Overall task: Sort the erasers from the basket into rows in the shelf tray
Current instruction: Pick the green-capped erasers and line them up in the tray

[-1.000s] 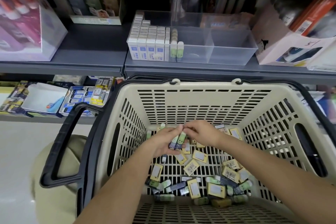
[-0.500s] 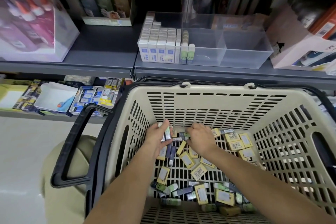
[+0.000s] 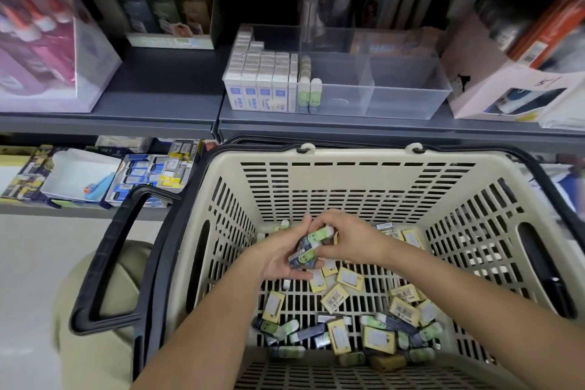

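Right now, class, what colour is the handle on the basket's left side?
Black; the handle shows best in the head view.

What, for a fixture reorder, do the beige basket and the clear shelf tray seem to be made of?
The beige slotted shopping basket looks like moulded matte plastic: uniform colour, regular cut-out slots, rounded rim. The clear divided shelf tray looks like glossy transparent plastic, possibly acrylic: the shelf shows through its walls, and its edges catch light.

One basket (image 3: 357, 156), two hands: left hand (image 3: 278, 260), right hand (image 3: 346, 239). Held erasers (image 3: 311, 245) showed two green faces. About a dozen yellow erasers (image 3: 334, 298) lay loose. One tray (image 3: 408, 104): four white boxes (image 3: 256, 95) fronting, two green erasers (image 3: 309, 93).
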{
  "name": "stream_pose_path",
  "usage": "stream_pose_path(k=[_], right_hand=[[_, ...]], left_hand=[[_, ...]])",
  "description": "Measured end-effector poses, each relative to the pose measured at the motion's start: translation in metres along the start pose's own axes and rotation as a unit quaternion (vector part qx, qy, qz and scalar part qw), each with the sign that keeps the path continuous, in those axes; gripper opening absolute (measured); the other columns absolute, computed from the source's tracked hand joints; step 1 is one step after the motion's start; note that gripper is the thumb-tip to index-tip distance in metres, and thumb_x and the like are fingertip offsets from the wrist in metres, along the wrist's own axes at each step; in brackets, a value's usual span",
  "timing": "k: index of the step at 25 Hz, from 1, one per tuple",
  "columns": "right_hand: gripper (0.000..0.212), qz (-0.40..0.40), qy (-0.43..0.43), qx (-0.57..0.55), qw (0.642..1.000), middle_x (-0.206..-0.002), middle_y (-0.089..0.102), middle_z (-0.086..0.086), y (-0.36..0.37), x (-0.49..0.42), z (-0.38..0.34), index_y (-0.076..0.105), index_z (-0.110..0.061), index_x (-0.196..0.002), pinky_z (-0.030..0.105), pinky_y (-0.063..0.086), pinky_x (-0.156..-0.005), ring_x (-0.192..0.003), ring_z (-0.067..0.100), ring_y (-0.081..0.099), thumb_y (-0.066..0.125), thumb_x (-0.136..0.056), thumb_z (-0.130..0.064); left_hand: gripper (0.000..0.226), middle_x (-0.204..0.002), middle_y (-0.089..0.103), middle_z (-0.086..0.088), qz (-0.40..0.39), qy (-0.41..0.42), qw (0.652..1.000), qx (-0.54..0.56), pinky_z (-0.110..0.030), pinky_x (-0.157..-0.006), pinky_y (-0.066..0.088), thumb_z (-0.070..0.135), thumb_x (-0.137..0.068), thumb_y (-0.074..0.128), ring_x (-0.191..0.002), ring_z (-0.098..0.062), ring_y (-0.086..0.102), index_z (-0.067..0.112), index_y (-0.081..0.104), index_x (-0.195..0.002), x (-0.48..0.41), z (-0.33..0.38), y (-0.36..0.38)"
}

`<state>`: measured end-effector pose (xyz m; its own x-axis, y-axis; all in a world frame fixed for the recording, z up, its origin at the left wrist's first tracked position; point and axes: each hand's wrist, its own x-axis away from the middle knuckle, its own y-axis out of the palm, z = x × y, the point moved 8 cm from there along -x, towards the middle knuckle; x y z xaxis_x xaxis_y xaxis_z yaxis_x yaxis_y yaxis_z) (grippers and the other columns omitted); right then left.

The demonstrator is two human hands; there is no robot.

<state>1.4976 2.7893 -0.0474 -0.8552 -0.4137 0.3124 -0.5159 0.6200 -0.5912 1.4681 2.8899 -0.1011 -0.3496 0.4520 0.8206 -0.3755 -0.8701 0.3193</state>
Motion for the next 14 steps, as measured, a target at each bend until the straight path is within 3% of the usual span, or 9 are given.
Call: stream_pose_path(k=[3,6,9,11,14], right_hand=[[0.036,0.058,0.029,-0.047,0.997,-0.094,0.054,-0.008,-0.014,0.005,0.003,0.049,-0.031,-0.099,0.013,0.046,-0.065,-0.073,0.004,0.056,0.075,-0.075,-0.022],[0.039,0.061,0.066,-0.027,0.996,-0.096,0.058,-0.006,-0.030,0.015,0.020,0.054,-0.027,-0.100,0.023,0.048,-0.071,-0.079,0.009,0.057,0.079,-0.070,-0.031],[0.024,0.093,0.185,0.111,0.972,-0.097,0.062,-0.006,-0.057,0.040,0.073,0.058,-0.024,-0.096,0.025,0.048,-0.074,-0.086,0.012,0.059,0.071,-0.079,-0.034],[0.021,0.123,0.257,0.183,0.941,-0.107,0.062,0.001,-0.067,0.059,0.105,0.058,-0.021,-0.104,0.030,0.051,-0.074,-0.086,0.016,0.059,0.064,-0.085,-0.028],[0.037,0.159,0.292,0.161,0.929,-0.110,0.062,0.004,-0.058,0.068,0.126,0.052,-0.018,-0.121,0.026,0.050,-0.064,-0.078,0.015,0.061,0.062,-0.087,-0.028]], left_hand=[[0.058,-0.080,0.069,-0.004,-0.025,0.014,0.999,0.024,-0.019,-0.040,0.049,0.062,-0.075,0.058,-0.070,-0.014,0.068,0.014,0.062,-0.108,0.005,0.008,0.008],[0.057,-0.082,0.069,-0.005,-0.025,0.046,0.998,0.024,-0.018,-0.036,0.046,0.051,-0.071,0.068,-0.069,-0.015,0.068,0.014,0.059,-0.113,0.008,0.015,0.013],[0.046,-0.085,0.073,-0.006,0.009,0.045,0.999,0.019,-0.020,-0.036,0.047,0.045,-0.075,0.070,-0.065,-0.015,0.068,0.017,0.059,-0.110,0.006,0.013,0.011],[0.035,-0.086,0.074,-0.007,0.017,0.034,0.999,0.023,-0.021,-0.038,0.049,0.040,-0.083,0.066,-0.065,-0.016,0.069,0.016,0.059,-0.107,0.005,0.011,0.012],[0.029,-0.095,0.073,-0.010,0.006,0.021,0.999,0.042,-0.024,-0.045,0.054,0.032,-0.088,0.061,-0.072,-0.019,0.071,0.012,0.057,-0.108,0.002,0.008,0.017]])
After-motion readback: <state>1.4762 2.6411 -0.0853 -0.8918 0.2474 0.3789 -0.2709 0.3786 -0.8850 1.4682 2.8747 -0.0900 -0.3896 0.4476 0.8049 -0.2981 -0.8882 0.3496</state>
